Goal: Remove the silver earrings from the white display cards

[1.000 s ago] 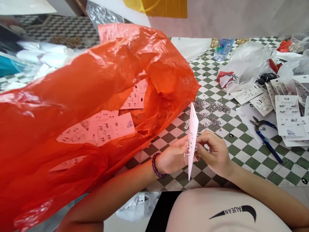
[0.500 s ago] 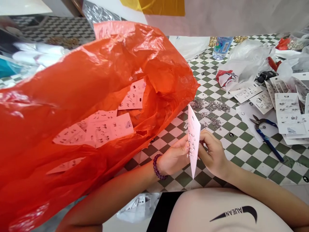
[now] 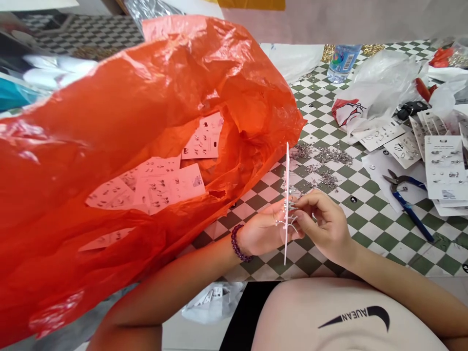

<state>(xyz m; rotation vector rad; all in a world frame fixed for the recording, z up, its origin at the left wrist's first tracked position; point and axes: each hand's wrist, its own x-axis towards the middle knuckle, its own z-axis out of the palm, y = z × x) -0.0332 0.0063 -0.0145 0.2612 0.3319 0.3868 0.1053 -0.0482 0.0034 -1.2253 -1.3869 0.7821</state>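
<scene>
My left hand [image 3: 261, 233], with a dark purple bead bracelet [image 3: 237, 243] on its wrist, holds a white earring card [image 3: 286, 195] upright and edge-on to me. Small silver earrings [image 3: 288, 214] stick out from the card. The pinched fingertips of my right hand [image 3: 323, 224] are at those earrings, and the fingers hide part of the card. To my left, a large orange-red plastic bag [image 3: 146, 97] hangs open, with several printed earring cards [image 3: 164, 187] inside it.
A green-and-white checkered surface [image 3: 369, 234] holds loose silver earring pieces [image 3: 329, 163], blue-handled pliers [image 3: 405, 204], a stack of earring cards [image 3: 444, 168], a water bottle [image 3: 340, 63] and crumpled white plastic bags [image 3: 376, 92].
The card has turned from showing its face to standing edge-on. My right fingers have risen slightly along it, and the whole scene has shifted up in view.
</scene>
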